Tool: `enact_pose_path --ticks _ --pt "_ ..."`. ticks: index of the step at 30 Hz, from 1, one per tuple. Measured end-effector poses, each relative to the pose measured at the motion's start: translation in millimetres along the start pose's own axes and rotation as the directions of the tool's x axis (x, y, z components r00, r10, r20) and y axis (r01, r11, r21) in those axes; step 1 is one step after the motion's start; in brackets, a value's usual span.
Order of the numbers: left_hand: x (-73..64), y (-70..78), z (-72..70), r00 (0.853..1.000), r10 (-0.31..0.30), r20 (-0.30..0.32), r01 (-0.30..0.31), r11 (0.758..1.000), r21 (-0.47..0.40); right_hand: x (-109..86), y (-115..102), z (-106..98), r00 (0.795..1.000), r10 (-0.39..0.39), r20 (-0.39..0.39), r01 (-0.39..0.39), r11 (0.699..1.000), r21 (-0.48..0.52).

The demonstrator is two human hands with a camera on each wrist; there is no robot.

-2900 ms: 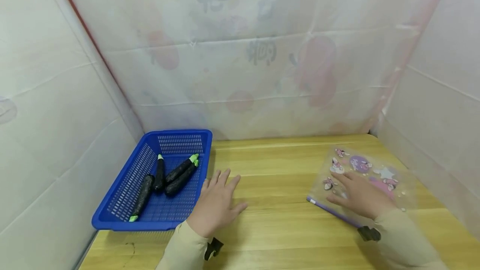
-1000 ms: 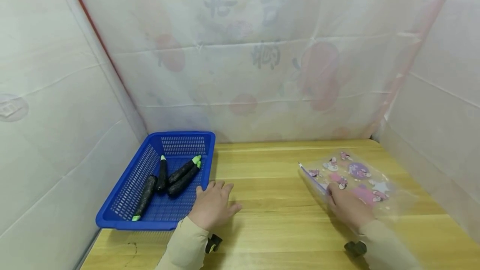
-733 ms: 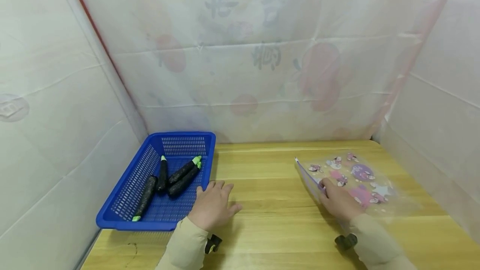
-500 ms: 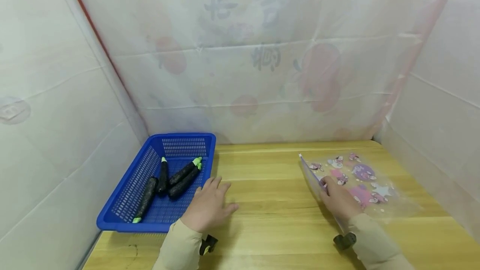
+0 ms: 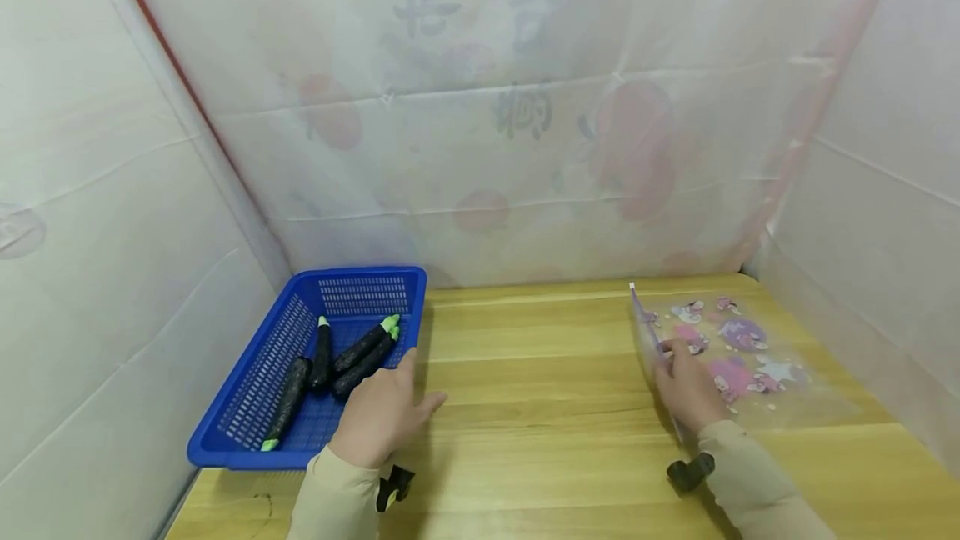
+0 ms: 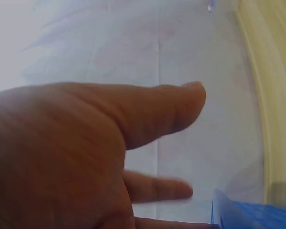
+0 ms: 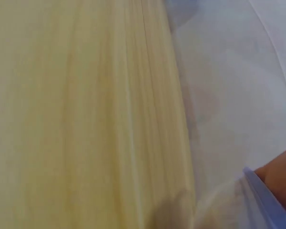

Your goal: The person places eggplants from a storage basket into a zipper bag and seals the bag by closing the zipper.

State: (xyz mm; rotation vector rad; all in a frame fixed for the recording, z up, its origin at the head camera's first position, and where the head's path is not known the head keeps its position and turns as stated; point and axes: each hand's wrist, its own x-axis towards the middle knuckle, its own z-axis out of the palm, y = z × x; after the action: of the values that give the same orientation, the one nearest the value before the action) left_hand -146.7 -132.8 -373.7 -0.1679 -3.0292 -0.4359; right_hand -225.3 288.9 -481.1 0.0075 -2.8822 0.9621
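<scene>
My left hand (image 5: pixel 378 411) hovers at the right rim of the blue basket (image 5: pixel 247 461), thumb spread and index finger extended, holding nothing. Inside the basket lie several dark eggplants (image 5: pixel 287 402) with pale green ends. In the left wrist view the thumb (image 6: pixel 152 109) stands apart from the fingers, and a corner of the basket (image 6: pixel 262 217) shows below. On the right, my right hand (image 5: pixel 688 390) pinches the purple zip edge of a clear printed bag (image 5: pixel 742 336), raising that edge off the table. A fingertip (image 7: pixel 282 176) on the purple strip (image 7: pixel 267 198) shows in the right wrist view.
The wooden table (image 5: pixel 525 407) spans the space between basket and bag. A printed white curtain (image 5: pixel 480 148) hangs behind it, with white sheets at both sides. A black wrist mount (image 5: pixel 690 472) sits on the right wrist.
My right hand came down on the zip edge, took hold of it and tilted it up; the bag has since shifted slightly right. My left hand has moved left to the basket, its fingers drawing in.
</scene>
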Motion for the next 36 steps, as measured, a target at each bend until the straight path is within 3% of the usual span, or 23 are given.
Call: enact_pose_path --ticks 9,13,17,22,27,31,36 --pt "-3.0 -8.6 -5.5 0.992 -0.076 0.102 0.079 0.996 -0.028 2.5 10 6 0.999 0.04 -0.011 -0.04 0.999 0.001" --pt "-3.7 -10.1 -6.1 0.989 -0.066 0.135 0.071 0.997 -0.033 3.4 12 8 0.999 0.023 -0.026 -0.023 1.0 -0.015" --pt "-0.5 -9.9 -4.8 0.982 0.009 0.187 0.003 0.998 -0.061 3.1 12 9 0.999 0.023 -0.027 -0.023 0.999 -0.025" --pt "2.2 -5.3 2.8 0.962 0.133 0.24 -0.107 0.987 -0.121 1.9 13 9 0.999 0.026 -0.026 -0.027 0.999 -0.029" --pt "1.5 -4.7 5.7 0.937 0.26 0.233 -0.228 0.961 -0.154 1.4 13 10 0.999 0.033 -0.014 -0.034 0.999 -0.027" --pt "-1.0 -13.8 3.3 0.913 0.349 0.212 -0.325 0.935 -0.14 -7.2 7 13 0.999 0.028 -0.023 -0.028 0.999 -0.034" --pt "-2.7 -21.7 2.3 0.896 0.385 0.222 -0.359 0.922 -0.146 -16.8 2 19 0.999 0.013 -0.038 -0.014 0.999 -0.039"
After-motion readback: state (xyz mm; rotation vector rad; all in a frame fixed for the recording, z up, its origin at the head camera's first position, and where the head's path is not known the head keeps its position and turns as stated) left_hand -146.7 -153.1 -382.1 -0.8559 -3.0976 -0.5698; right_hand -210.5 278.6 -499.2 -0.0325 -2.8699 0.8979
